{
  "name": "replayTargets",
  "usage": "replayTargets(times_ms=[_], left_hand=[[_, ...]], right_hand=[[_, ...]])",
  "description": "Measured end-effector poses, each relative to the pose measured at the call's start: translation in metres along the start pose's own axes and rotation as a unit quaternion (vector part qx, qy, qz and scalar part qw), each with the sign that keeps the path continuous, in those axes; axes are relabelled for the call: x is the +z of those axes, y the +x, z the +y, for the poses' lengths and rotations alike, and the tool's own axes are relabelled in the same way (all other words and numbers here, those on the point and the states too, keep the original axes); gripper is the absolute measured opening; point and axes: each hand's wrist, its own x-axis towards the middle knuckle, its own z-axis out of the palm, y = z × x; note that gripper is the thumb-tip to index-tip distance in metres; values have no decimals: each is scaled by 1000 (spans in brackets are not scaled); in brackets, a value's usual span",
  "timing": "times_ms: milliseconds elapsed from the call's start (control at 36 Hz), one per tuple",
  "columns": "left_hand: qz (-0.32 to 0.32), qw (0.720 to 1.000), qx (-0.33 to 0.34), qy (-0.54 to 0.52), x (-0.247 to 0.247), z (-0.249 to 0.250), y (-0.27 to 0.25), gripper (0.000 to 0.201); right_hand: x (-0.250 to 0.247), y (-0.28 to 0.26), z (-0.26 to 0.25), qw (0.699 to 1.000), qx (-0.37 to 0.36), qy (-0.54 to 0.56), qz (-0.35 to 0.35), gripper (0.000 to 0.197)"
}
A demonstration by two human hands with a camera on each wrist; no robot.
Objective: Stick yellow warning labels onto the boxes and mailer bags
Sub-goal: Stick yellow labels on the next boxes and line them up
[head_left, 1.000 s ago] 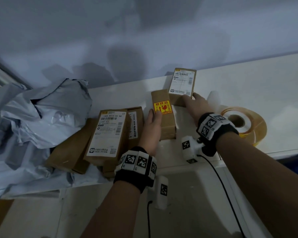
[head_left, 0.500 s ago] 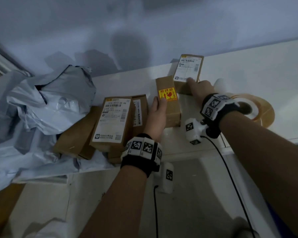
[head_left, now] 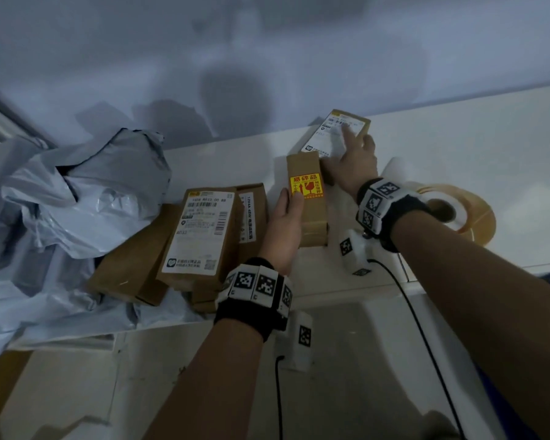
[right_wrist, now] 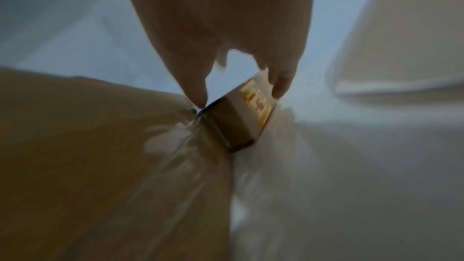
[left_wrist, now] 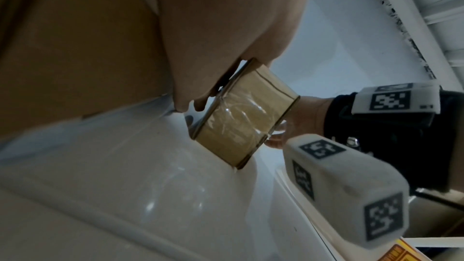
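A narrow brown box [head_left: 308,217] lies on the white counter [head_left: 458,147] with a yellow warning label [head_left: 306,186] stuck on its top. My left hand [head_left: 287,214] rests with straight fingers along the box's left edge; the left wrist view shows the box's taped end [left_wrist: 241,126] below the palm [left_wrist: 220,37]. Behind it lies a second brown box [head_left: 337,134] with a white shipping label. My right hand [head_left: 353,154] reaches over that box, and the blurred right wrist view shows its thumb [right_wrist: 198,92] and a finger [right_wrist: 281,84] straddling the box [right_wrist: 241,126]. The roll of labels [head_left: 464,214] sits behind my right wrist.
Several brown boxes with shipping labels [head_left: 200,233] are piled left of my left hand. Crumpled grey mailer bags [head_left: 77,201] fill the counter's left end and hang over its front edge. A pale wall [head_left: 267,58] closes the back. Wrist camera cables [head_left: 404,300] trail toward me.
My right hand slid from the far box's near end up onto its shipping label and spread across it. My left hand stayed on the labelled box.
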Motion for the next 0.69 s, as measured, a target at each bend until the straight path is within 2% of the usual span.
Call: replayTargets(times_ms=[56,139,194,417,556,694], left_hand=[[-3,1000,3,4,1,3,-1,80],[5,1000,29,2,0,8,-3,58],[15,999,45,-4,-2,9,-1,51],[17,998,54,-11,-1,11,-3,50],[23,998,54,-12,-2,15,-7,49],[30,998,57,-19,-3,15,-9,49]], right_hand=[[-3,2,1,998,-40,-44,-33,60],[-3,4,7,996,-55,-51,-47,60],[-1,3,11,996,-62,-53,-43,55],[-2,-13,21,997,-54,-36,-33,41],[-10,-23,23,998,-31,-41,-19,49],[-19,-33,35,999,-39,-34,4,57]])
